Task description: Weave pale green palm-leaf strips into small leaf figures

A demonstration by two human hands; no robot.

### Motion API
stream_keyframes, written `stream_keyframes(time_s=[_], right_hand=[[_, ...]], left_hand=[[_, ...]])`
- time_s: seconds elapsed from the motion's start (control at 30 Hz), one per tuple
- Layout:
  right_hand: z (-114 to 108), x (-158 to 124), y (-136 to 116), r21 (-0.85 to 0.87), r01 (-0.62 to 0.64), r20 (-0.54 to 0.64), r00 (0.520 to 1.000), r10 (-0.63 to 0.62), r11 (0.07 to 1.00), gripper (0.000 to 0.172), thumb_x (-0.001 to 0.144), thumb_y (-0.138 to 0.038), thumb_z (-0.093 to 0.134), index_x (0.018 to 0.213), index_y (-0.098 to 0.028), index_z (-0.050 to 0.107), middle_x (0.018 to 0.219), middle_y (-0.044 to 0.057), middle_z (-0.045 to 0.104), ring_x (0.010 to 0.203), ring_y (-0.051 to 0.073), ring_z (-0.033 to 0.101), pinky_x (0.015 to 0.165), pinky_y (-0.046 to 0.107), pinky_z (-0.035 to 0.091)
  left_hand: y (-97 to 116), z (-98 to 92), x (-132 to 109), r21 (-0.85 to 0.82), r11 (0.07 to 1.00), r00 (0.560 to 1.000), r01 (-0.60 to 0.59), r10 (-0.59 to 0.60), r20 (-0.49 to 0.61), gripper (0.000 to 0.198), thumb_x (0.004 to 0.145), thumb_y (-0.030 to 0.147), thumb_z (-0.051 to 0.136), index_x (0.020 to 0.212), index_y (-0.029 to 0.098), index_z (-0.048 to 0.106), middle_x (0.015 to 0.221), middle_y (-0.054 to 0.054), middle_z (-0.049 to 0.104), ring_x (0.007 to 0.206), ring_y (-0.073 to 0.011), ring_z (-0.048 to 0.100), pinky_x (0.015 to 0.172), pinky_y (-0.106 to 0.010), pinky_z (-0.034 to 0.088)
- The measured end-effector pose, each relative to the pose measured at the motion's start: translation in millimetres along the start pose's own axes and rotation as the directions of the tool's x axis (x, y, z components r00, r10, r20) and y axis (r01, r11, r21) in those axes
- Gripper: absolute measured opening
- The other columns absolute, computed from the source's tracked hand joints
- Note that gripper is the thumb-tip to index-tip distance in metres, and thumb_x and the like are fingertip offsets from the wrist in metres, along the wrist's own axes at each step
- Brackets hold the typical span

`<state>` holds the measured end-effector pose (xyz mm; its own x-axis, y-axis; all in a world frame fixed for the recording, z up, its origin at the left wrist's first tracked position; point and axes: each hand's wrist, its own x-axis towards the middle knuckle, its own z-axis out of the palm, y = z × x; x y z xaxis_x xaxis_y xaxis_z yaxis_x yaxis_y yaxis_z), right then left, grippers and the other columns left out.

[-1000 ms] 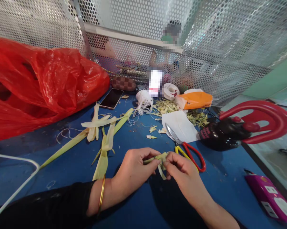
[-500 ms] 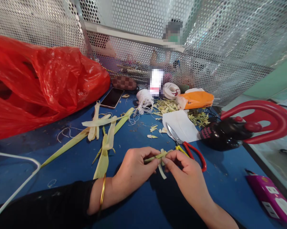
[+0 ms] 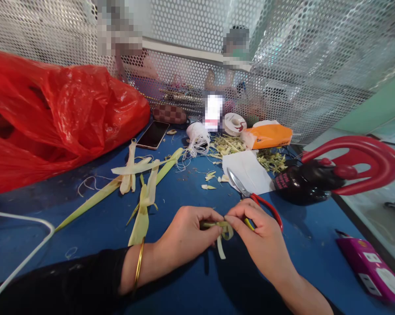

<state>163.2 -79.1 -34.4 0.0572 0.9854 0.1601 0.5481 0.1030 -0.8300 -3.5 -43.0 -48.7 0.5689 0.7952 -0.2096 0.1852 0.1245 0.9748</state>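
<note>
My left hand [image 3: 192,229], a gold bangle on its wrist, pinches a pale green leaf strip [image 3: 221,248] that looks like corn husk. The strip curls into a small loop between my hands, and one end hangs down. My right hand [image 3: 255,227] is closed at the fingertips on the strip near the loop; the exact spot is partly hidden. Just beyond my right hand lie red-handled scissors [image 3: 266,205], blades resting on a white paper [image 3: 250,173]. A yellow piece [image 3: 249,224] shows partly behind that hand. Several husk pieces [image 3: 143,210] lie left of my hands.
A red plastic bag [image 3: 69,118] fills the left. Behind are a phone [image 3: 153,134], white thread [image 3: 198,138], a spool [image 3: 234,124], an orange packet [image 3: 271,136] and dried plant bits [image 3: 228,145]. At right stand a black bottle [image 3: 302,186] and a purple power strip [image 3: 370,267].
The strip, nearly straight across my fingers before, now bends into a loop with its tail hanging lower. My right fingers have shifted slightly and pinch closer together.
</note>
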Motion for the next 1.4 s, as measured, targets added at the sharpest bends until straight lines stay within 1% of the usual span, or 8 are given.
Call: stream_keyframes(time_s=[0.23,0.37,0.53,0.67,0.8,0.97,1.27,1.4], right_hand=[[-1.2,1.6,0.0,-0.022,-0.012,0.004,1.000,0.012,1.000,0.017,0.085,-0.020,0.056,0.068,-0.021,0.058,0.073,0.000,0.055,0.071,0.016,0.053,0.066,0.028,0.041],[-1.4,1.5,-0.4,-0.038,0.028,0.023,0.999,-0.027,0.999,0.019,0.085,-0.019,0.056,0.066,-0.020,0.056,0.075,0.000,0.054,0.071,0.015,0.054,0.066,0.027,0.041],[-1.1,-2.7,-0.1,-0.092,0.072,0.156,0.986,-0.057,0.993,0.018,0.088,-0.022,0.053,0.071,-0.021,0.055,0.073,0.000,0.057,0.070,0.016,0.054,0.064,0.027,0.041],[-0.1,-3.9,-1.5,-0.073,-0.056,0.111,0.992,0.064,0.996,0.021,0.090,-0.030,0.050,0.071,-0.021,0.053,0.063,-0.001,0.055,0.060,0.015,0.051,0.056,0.026,0.040],[2.0,-1.7,-3.3,0.113,-0.200,0.115,0.976,0.187,0.973,0.025,0.090,-0.031,0.051,0.067,-0.021,0.052,0.055,-0.004,0.052,0.053,0.013,0.050,0.054,0.024,0.041],[4.8,-0.1,1.0,0.360,-0.315,0.121,0.949,0.290,0.878,0.024,0.087,-0.035,0.057,0.069,-0.019,0.055,0.058,-0.003,0.057,0.055,0.012,0.053,0.054,0.023,0.043],[3.8,1.6,1.6,0.384,-0.343,0.082,0.938,0.338,0.857,0.022,0.083,-0.036,0.061,0.070,-0.019,0.059,0.062,-0.001,0.063,0.057,0.013,0.056,0.054,0.023,0.045],[3.8,0.1,1.3,0.347,-0.333,0.122,0.943,0.310,0.877,0.019,0.084,-0.034,0.061,0.072,-0.019,0.060,0.065,0.000,0.065,0.061,0.014,0.059,0.057,0.023,0.047]], left_hand=[[2.8,0.1,3.4,-0.103,0.991,0.996,0.082,-0.080,0.029,0.017,0.075,0.028,0.060,0.083,0.016,0.071,0.062,0.001,0.063,0.055,-0.0116,0.058,0.054,-0.021,0.046],[1.9,0.4,1.5,0.027,0.997,0.991,0.072,-0.074,0.107,0.016,0.072,0.022,0.057,0.077,0.016,0.071,0.062,0.001,0.063,0.056,-0.0120,0.059,0.054,-0.020,0.045],[0.4,0.4,0.0,0.063,0.994,0.973,0.088,-0.099,0.209,0.020,0.069,0.019,0.053,0.076,0.016,0.071,0.062,0.002,0.063,0.055,-0.0117,0.058,0.052,-0.019,0.043],[3.1,-1.2,-1.2,0.049,0.994,0.961,0.100,-0.110,0.255,0.019,0.071,0.023,0.054,0.077,0.017,0.071,0.059,0.002,0.061,0.054,-0.0123,0.058,0.053,-0.019,0.043],[5.1,-3.4,-1.7,0.066,0.995,0.956,0.072,-0.088,0.278,0.018,0.073,0.023,0.054,0.077,0.017,0.071,0.058,0.003,0.060,0.055,-0.0124,0.058,0.055,-0.020,0.044],[7.0,-2.7,1.6,-0.105,0.974,0.927,0.198,-0.151,0.344,0.012,0.073,0.021,0.054,0.069,0.016,0.065,0.059,0.003,0.059,0.053,-0.0101,0.057,0.059,-0.022,0.048],[9.8,-0.4,4.9,-0.291,0.902,0.894,0.320,-0.185,0.408,0.015,0.075,0.030,0.057,0.072,0.016,0.058,0.057,0.001,0.062,0.046,-0.0108,0.059,0.047,-0.021,0.045],[7.6,-1.0,3.7,-0.271,0.901,0.909,0.338,-0.238,0.343,0.018,0.069,0.031,0.068,0.071,0.014,0.062,0.058,0.001,0.064,0.047,-0.0096,0.059,0.047,-0.019,0.045]])
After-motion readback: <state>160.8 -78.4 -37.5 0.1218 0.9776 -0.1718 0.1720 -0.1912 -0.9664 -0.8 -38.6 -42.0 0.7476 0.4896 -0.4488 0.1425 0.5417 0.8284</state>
